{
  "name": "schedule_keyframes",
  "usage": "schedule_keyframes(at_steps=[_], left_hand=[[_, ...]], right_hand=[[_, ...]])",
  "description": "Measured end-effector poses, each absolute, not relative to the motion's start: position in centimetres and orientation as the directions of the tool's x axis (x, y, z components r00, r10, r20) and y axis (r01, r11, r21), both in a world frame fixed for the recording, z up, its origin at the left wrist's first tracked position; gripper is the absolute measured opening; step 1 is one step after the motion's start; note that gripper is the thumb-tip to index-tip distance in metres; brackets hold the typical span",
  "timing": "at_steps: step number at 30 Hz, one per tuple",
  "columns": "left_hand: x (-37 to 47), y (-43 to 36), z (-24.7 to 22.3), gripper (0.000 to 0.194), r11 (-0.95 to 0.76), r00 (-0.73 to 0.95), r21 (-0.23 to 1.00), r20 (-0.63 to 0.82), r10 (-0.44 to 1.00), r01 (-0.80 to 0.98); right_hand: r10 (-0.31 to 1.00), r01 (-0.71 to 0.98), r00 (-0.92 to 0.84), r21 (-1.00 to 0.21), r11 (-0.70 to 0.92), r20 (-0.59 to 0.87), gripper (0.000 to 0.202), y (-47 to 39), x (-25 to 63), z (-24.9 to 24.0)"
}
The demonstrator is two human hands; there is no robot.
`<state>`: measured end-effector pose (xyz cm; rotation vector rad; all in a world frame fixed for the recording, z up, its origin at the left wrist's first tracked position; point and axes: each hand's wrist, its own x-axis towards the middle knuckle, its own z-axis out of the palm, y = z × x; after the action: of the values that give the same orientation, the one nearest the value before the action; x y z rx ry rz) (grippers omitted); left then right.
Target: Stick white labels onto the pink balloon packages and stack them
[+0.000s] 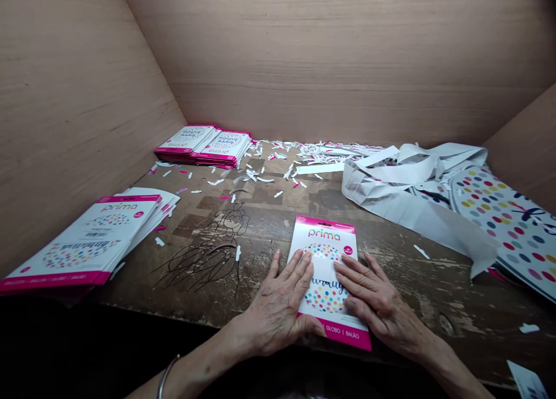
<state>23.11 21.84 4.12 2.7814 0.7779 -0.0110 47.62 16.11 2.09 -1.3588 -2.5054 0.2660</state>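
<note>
A flat white and pink balloon packet [326, 299] marked "prima" lies on the worn wooden table near its front edge. Across its middle is a blank white strip [323, 270], covering part of the printed lettering. My left hand [280, 300] rests flat on the packet's left side, fingers stretched toward the strip and thumb on the pink lower band. From the other side, my right hand [380, 300] presses flat with extended fingers, their tips at the strip's right end. Neither hand is wrapped around anything.
At left, a fanned stack of similar packets [82, 245] reaches the table edge; more stacks [204, 146] sit at the back left. Black thin strings [197, 266] lie tangled nearby. Paper scraps [260, 176] litter the back. A white paper ribbon [417, 211] overlaps dotted sheets [499, 213] at right.
</note>
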Motion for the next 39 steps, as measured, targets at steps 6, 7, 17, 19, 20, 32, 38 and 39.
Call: schedule_keyframes(at_steps=[6,7,17,19,20,32,38,39], left_hand=[[23.4,21.6,4.6,0.083,-0.802,0.834,0.240,-0.076,0.547,0.548],[23.5,21.5,4.6,0.084,-0.799,0.830,0.239,-0.073,0.552,0.552],[23.8,21.8,5.0,0.092,-0.817,0.851,0.243,-0.089,0.518,0.522],[23.8,21.8,4.7,0.093,-0.820,0.852,0.241,-0.070,0.519,0.519],[23.8,21.8,4.6,0.093,-0.821,0.851,0.239,-0.055,0.522,0.519],[23.7,21.5,4.3,0.089,-0.841,0.855,0.191,0.013,0.518,0.507],[23.7,21.7,4.4,0.084,-0.850,0.867,0.209,0.013,0.498,0.484],[23.7,21.7,4.4,0.084,-0.849,0.868,0.214,0.014,0.497,0.483]], right_hand=[[0.835,0.767,-0.535,-0.340,0.545,0.131,0.049,16.6,47.5,2.4],[0.835,0.764,-0.536,-0.346,0.544,0.128,0.049,16.7,47.6,2.4],[0.830,0.742,-0.530,-0.379,0.553,0.174,0.050,16.7,47.5,2.0],[0.823,0.741,-0.533,-0.363,0.565,0.195,0.051,16.7,47.5,2.0],[0.820,0.742,-0.536,-0.350,0.571,0.202,0.051,16.6,47.5,1.9],[0.800,0.764,-0.545,-0.245,0.597,0.252,0.051,16.5,47.0,1.8],[0.811,0.766,-0.528,-0.271,0.583,0.253,0.051,16.7,47.0,1.6],[0.808,0.766,-0.536,-0.264,0.587,0.243,0.048,16.7,47.0,1.6]])
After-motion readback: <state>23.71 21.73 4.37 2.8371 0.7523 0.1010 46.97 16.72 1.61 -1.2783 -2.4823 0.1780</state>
